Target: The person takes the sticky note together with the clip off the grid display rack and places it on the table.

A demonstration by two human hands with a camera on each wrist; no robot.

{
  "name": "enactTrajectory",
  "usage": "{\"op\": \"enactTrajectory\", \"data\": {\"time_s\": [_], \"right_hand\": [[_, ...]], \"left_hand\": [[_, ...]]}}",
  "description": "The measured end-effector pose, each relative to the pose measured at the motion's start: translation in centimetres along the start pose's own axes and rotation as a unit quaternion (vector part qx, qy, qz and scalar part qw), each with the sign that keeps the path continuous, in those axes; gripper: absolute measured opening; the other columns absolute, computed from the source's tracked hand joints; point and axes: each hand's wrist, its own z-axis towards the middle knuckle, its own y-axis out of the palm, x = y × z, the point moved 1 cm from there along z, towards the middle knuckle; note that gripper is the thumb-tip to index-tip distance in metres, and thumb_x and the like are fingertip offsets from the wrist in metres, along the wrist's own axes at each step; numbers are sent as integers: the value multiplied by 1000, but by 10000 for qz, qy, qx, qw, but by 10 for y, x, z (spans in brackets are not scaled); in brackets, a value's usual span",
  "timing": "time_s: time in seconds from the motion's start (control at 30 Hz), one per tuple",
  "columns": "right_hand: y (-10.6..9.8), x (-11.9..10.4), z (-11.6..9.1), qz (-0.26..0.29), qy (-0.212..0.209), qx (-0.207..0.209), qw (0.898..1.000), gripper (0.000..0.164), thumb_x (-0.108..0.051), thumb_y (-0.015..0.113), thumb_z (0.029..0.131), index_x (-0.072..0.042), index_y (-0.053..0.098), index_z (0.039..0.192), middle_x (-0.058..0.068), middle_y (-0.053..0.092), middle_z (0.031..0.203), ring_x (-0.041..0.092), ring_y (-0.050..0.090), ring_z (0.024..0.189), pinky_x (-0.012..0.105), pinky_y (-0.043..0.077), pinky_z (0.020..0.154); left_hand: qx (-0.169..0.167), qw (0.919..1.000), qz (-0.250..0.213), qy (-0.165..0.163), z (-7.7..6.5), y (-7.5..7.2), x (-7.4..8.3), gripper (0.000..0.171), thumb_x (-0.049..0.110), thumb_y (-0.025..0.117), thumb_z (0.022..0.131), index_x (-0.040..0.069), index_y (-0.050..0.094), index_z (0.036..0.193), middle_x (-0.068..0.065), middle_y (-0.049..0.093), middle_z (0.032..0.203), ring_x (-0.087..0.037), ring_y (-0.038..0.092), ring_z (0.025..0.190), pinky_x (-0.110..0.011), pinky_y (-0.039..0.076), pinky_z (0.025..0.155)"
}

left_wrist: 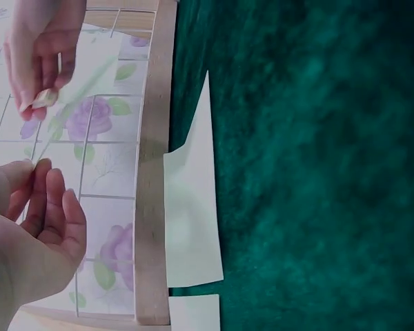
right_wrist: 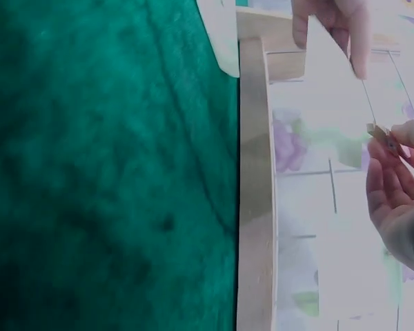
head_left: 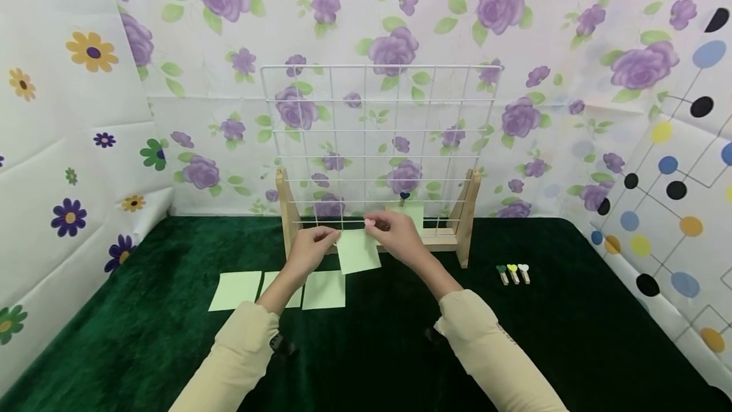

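Note:
A pale green square of paper [head_left: 358,252] is held up before the lower part of a white wire grid [head_left: 381,130]. My left hand [head_left: 309,248] pinches its upper left corner between thumb and fingertips. At the upper right corner, my right hand [head_left: 397,233] pinches a small wooden clothespin [left_wrist: 45,98] whose pinkish end shows in the head view. The right wrist view has this clothespin at the paper's edge; whether it bites the sheet or a wire I cannot tell. Behind the right hand, another paper square [head_left: 415,213] hangs from the grid under a dark blue heart clothespin [head_left: 405,196].
Three pale green squares lie in a row on the dark green cloth [head_left: 366,348], one of them [head_left: 324,290] next to another partly covered by my left arm. At right lie three heart clothespins: green [head_left: 502,274], yellow [head_left: 513,273] and white [head_left: 524,273]. Wooden supports [head_left: 470,218] carry the grid.

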Motion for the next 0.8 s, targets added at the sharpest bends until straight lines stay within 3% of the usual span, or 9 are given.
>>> {"op": "enactTrajectory", "data": {"time_s": [0.2, 0.33, 0.57, 0.8], "right_hand": [[-10, 8, -13, -143, 181, -260, 9994, 22, -13, 62, 95, -1, 70, 112, 10, 66, 106, 23, 65, 92, 35, 54, 78], [-21, 13, -22, -149, 193, -218, 9995, 23, -13, 63, 94, -3, 69, 114, 11, 63, 113, 24, 66, 93, 36, 55, 74], [-38, 25, -40, -67, 643, -421, 9970, 20, -15, 65, 93, -4, 67, 110, 8, 66, 107, 22, 66, 90, 37, 54, 73], [-60, 41, -51, -134, 693, -580, 9958, 20, -10, 65, 93, 1, 68, 109, 12, 67, 106, 24, 65, 90, 38, 54, 74]], "left_hand": [[-236, 9995, -38, 207, -4, 0, -3, 20, 15, 64, 94, 1, 71, 107, -9, 69, 91, -22, 62, 80, -37, 53, 75], [-468, 9988, 35, 114, -6, 1, -3, 15, 13, 63, 95, 2, 69, 103, -7, 66, 86, -20, 60, 77, -35, 52, 72], [-1162, 9930, 130, -148, -17, 5, -5, 11, 12, 58, 98, 3, 63, 102, -8, 62, 85, -27, 63, 83, -44, 51, 75], [-1451, 9891, 178, -194, -21, 8, -7, 11, 10, 57, 98, 1, 62, 103, -7, 61, 84, -26, 63, 82, -40, 52, 71]]}}
